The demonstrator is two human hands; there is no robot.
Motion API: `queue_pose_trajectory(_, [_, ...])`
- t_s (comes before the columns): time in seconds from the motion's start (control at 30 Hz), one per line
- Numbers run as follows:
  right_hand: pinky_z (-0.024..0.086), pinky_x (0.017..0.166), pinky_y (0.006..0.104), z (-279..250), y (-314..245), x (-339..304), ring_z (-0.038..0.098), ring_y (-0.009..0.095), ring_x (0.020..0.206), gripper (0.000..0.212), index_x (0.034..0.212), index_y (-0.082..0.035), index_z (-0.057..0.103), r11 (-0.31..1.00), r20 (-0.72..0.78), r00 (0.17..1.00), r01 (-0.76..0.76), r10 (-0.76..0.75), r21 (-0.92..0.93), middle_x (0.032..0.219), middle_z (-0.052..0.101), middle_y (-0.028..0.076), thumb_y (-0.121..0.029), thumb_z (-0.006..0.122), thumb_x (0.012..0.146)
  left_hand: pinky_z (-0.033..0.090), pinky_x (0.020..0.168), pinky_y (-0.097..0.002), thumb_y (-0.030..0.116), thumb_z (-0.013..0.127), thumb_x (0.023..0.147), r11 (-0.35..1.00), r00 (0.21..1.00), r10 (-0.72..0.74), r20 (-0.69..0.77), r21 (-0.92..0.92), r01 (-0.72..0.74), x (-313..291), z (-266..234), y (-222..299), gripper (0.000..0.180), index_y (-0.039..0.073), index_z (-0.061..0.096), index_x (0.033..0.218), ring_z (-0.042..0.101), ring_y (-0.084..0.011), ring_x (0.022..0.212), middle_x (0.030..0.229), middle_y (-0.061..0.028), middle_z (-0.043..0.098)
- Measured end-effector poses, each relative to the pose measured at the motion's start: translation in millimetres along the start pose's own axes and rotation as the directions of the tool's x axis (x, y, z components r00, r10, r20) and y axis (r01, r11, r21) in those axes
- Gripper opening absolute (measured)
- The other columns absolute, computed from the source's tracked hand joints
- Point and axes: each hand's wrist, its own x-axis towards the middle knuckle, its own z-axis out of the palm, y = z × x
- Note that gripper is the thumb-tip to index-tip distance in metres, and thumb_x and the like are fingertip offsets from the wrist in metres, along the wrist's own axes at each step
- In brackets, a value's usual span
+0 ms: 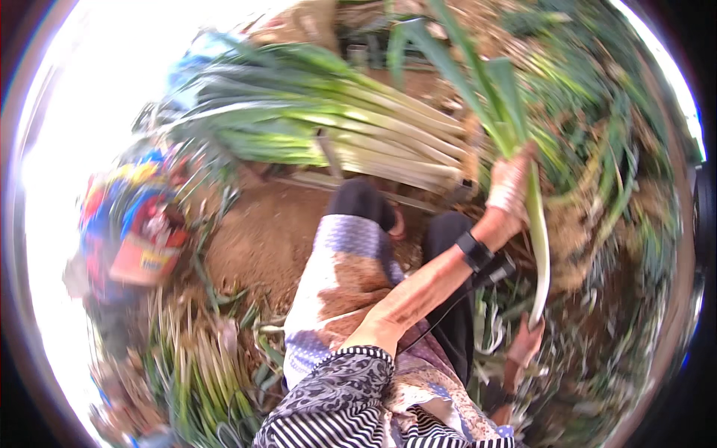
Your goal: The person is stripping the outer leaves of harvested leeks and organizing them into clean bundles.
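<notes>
My left arm reaches across to the right, and my left hand (511, 183) is closed round a leek (538, 231) where its green leaves meet the pale stem. The leaves fan upward above the fist, and the white stem hangs down in a slight curve. Lower down, my right hand (526, 345) is closed at the leek's white root end; its fingers are partly blurred. Beyond my knees, a large row of leeks (351, 123) lies side by side on a low metal frame (403, 197), leaves to the left and white ends to the right.
Loose leeks and leaves (590, 97) cover the ground at the right. A bundle of thin leeks (198, 373) lies at the lower left. A colourful bag (123, 224) and a pinkish box (138, 259) stand at the left, beside bare soil (258, 231).
</notes>
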Motion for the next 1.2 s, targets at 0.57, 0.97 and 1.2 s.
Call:
queue_pose_trajectory(0.57, [0.048, 0.072, 0.0361, -13.0, -30.2, -37.5, 0.063, 0.03, 0.085, 0.026, 0.105, -0.008, 0.061, 0.764, 0.172, 0.774, 0.631, -0.609, -0.137, 0.095, 0.066, 0.012, -0.027, 0.054, 0.088, 0.048, 0.053, -0.0313, 0.027, 0.06, 0.085, 0.476, 0.479, 0.859, 0.179, 0.066, -0.877, -188.8, -144.9, 445.0, 0.02, 0.011, 0.053, 0.095, 0.055, -0.0191, 0.061, 0.075, -0.0073, 0.057])
queue_pose_trajectory(0.97, [0.048, 0.066, 0.0405, -1.3, -68.1, -73.3, 0.062, 0.034, 0.077, 0.029, 0.111, -0.012, 0.058, 0.743, 0.289, 0.738, 0.659, -0.609, -0.117, 0.087, 0.065, 0.016, -0.024, 0.053, 0.085, 0.041, 0.052, -0.0237, 0.03, 0.063, 0.087, 0.342, 0.259, 0.913, -0.316, 0.246, -0.907, -293.5, -225.9, 375.9, 0.022, 0.012, 0.051, 0.088, 0.046, -0.0077, 0.054, 0.064, 0.0018, 0.048])
queue_pose_trajectory(1.2, [0.048, 0.065, 0.0407, -2.1, -38.1, -55.8, 0.062, 0.034, 0.076, 0.03, 0.113, -0.012, 0.057, 0.766, 0.309, 0.793, 0.598, -0.525, -0.235, 0.086, 0.065, 0.017, -0.024, 0.054, 0.085, 0.04, 0.041, -0.0219, 0.032, 0.07, 0.081, 0.515, 0.392, 0.768, -0.507, 0.126, -0.848, -303.2, -217.6, 291.8, 0.026, 0.014, 0.054, 0.09, 0.047, -0.0069, 0.048, 0.061, 0.0027, 0.049])
